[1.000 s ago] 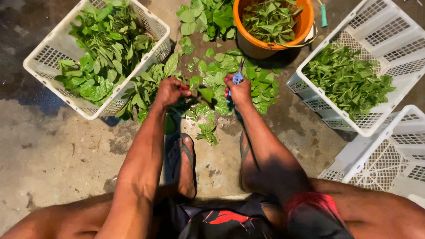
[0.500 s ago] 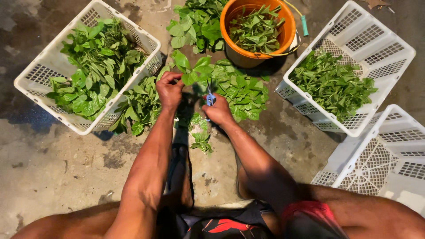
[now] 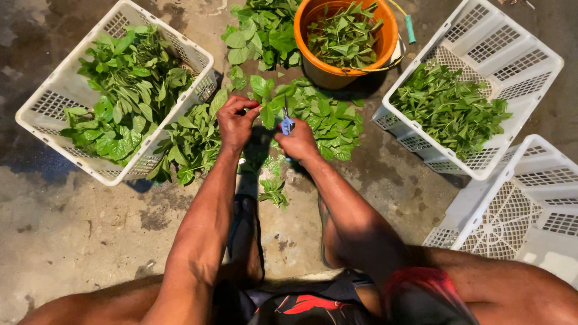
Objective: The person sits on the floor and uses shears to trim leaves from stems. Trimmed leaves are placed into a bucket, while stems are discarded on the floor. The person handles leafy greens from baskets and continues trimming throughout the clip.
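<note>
While you squat over the loose pile of leaves (image 3: 313,117) on the concrete floor (image 3: 72,241), your left hand (image 3: 236,123) is pinched shut on a leafy sprig (image 3: 265,99), held just above the pile. Your right hand (image 3: 298,143) is wrapped around small blue-handled scissors (image 3: 286,124), blades pointing up toward the sprig's stem; whether the blades are parted cannot be told. The step in hand appears to be trimming the sprig. A clean cut calls for the stem to sit between the blades, clear of your left fingertips. Behind the pile stands an orange bucket (image 3: 385,42) holding greens. Left of the pile is a white crate (image 3: 54,129) full of leaves; right of it, another crate (image 3: 530,90) with smaller greens.
</note>
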